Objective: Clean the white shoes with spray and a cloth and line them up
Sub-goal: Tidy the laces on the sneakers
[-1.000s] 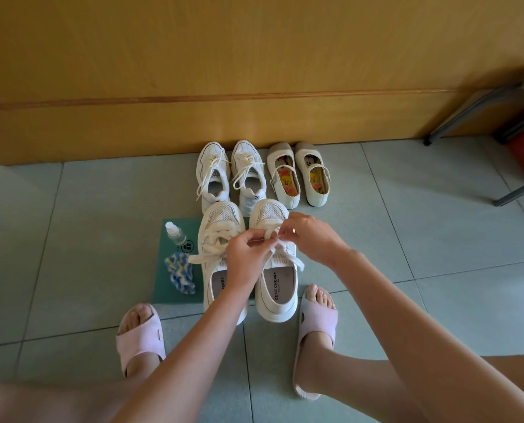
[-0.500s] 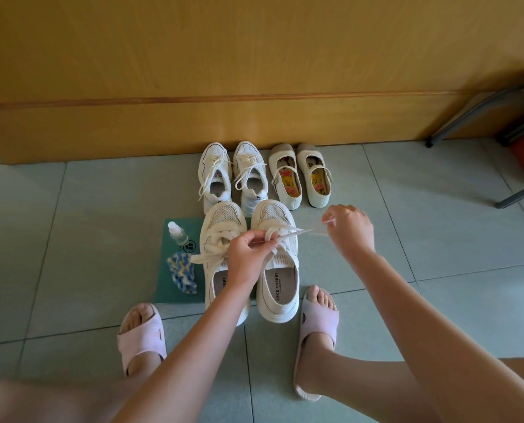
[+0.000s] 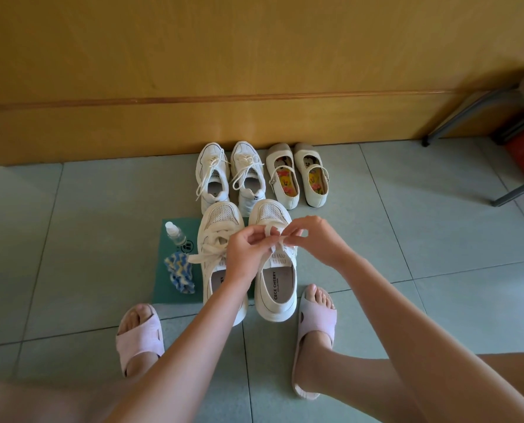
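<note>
Lace of the right mesh sneaker, at the green mat's right edge: my left hand and right hand both pinch it, mid-bow. Left mesh sneaker on the mat. Spray bottle and cloth lie on the mat's left side. Laced pair and strap pair stand lined up beyond the mat. Wiping looks finished; tying and lining up this pair remain.
</note>
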The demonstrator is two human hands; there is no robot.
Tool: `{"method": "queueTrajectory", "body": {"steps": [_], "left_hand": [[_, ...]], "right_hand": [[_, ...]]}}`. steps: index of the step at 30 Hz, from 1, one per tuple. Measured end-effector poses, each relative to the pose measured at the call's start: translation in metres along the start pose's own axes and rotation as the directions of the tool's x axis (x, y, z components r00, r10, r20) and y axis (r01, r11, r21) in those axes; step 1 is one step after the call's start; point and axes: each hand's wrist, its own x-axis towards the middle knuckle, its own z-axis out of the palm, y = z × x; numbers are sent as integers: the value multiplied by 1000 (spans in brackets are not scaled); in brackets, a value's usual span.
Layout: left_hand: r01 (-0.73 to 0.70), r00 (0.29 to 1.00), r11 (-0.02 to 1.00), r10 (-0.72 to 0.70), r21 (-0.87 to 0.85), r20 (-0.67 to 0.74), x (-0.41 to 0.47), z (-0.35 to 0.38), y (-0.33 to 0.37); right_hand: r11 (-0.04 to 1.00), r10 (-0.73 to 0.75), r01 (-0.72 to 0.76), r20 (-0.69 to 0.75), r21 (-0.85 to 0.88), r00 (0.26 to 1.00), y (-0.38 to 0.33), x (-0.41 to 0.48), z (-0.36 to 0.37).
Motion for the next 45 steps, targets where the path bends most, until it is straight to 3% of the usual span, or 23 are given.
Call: {"method": "queueTrajectory", "body": {"steps": [2, 6, 11, 14, 17, 19, 22, 24, 28, 32, 36, 40, 45], "left_hand": [[-36, 997, 999, 38, 40, -62, 0, -3, -1], [-85, 980, 989, 105, 119, -168, -5, -10, -2], [-92, 977, 965, 134, 245, -163, -11, -16, -11], [-163, 956, 890, 249, 425, -153, -14, -15, -7], [-291, 905, 741, 418, 605, -77, -13, -18, 1], [-412, 867, 628, 492, 660, 73, -10, -18, 2], [-590, 788, 462, 509, 662, 347, -7, -15, -3], [-635, 754, 387, 501, 669, 425, -6, -14, -8], [-564, 813, 383, 414, 731, 409, 0, -23, -11], [-567, 815, 377, 383, 732, 435, 2, -34, -7], [-554, 818, 309, 376, 773, 436, 7, -39, -4], [-528, 842, 369, 348, 765, 413, 6, -38, 0], [-346, 928, 777, 200, 526, 315, 5, -38, 17]], "right_hand": [[998, 55, -55, -16, -31, 998, 3, 0, -2], [927, 185, -181, -19, -329, 983, 15, -5, -7], [904, 238, -211, 29, -372, 971, 20, -7, -8], [929, 223, -186, 85, -321, 971, 19, -6, -6], [971, 177, -144, 168, -191, 970, 17, -8, -5], [982, 145, -121, 168, -142, 975, 16, -8, -3], [986, 139, -125, 136, -107, 981, 13, -7, 0], [983, 144, -129, 113, -131, 983, 11, -6, -1], [979, 159, -143, 107, -143, 981, 13, -7, -5], [954, 217, -194, 82, -227, 973, 14, -10, -4], [926, 230, -217, 6, -310, 973, 13, -10, 2], [921, 220, -201, 20, -333, 975, 15, -10, 1], [936, 118, -58, 154, -346, 981, 11, -7, -12]]}}
